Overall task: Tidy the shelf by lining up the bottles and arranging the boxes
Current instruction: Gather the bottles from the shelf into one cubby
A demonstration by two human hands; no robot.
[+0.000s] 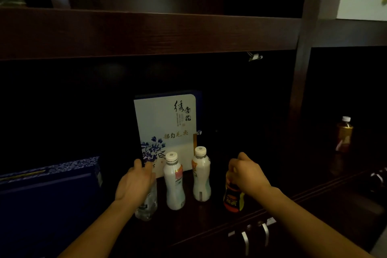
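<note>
On the dark wooden shelf [209, 222] two white bottles [174, 184] [201, 176] stand upright side by side. My left hand [134, 184] grips the top of a clear plastic bottle [147, 205] just left of them. My right hand [247, 174] is closed over the cap of a dark bottle with a red and yellow label [232, 197] to their right. Behind the bottles a white box with blue flowers and calligraphy [165, 130] stands upright. A dark blue box [48, 190] lies at the left.
An amber bottle with a white cap [343, 134] stands alone in the right compartment, past the upright post [299, 90]. A white and blue box [356, 4] sits on the upper right shelf. Metal drawer handles [253, 234] are below the shelf edge.
</note>
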